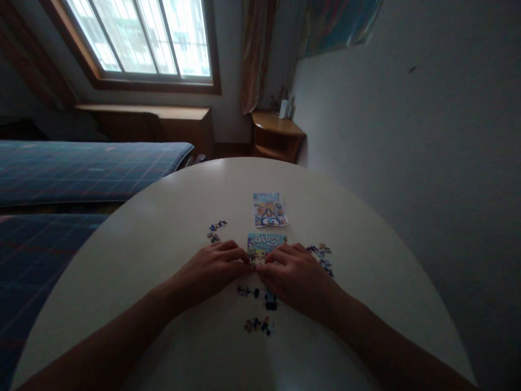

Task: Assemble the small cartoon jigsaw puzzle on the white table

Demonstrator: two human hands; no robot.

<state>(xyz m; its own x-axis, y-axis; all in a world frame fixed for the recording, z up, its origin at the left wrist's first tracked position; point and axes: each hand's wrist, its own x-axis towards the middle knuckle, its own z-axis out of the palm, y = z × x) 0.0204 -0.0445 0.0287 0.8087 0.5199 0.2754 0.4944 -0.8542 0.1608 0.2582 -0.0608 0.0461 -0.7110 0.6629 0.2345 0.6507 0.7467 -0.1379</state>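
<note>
My left hand (222, 264) and my right hand (288, 270) meet at the lower edge of a colourful "Bluey" jigsaw picture (266, 239). The fingers of both hands are bent and pressed together, their tips almost touching. A tiny dark reddish bit shows between them, too small to name. My right fingers cover the picture's lower right part. Just below the hands lie joined puzzle pieces (248, 292) and a short joined strip (271, 301), partly under my right hand. Closer to me is a cluster of loose puzzle pieces (259, 325).
Behind the picture lies a matching printed packet (269, 210). More pieces (214, 232) sit left of it, and others (323, 257) on the right. All rest on a round white table (171, 217). A plaid bed (89, 168) is at left, a wall (427, 163) at right.
</note>
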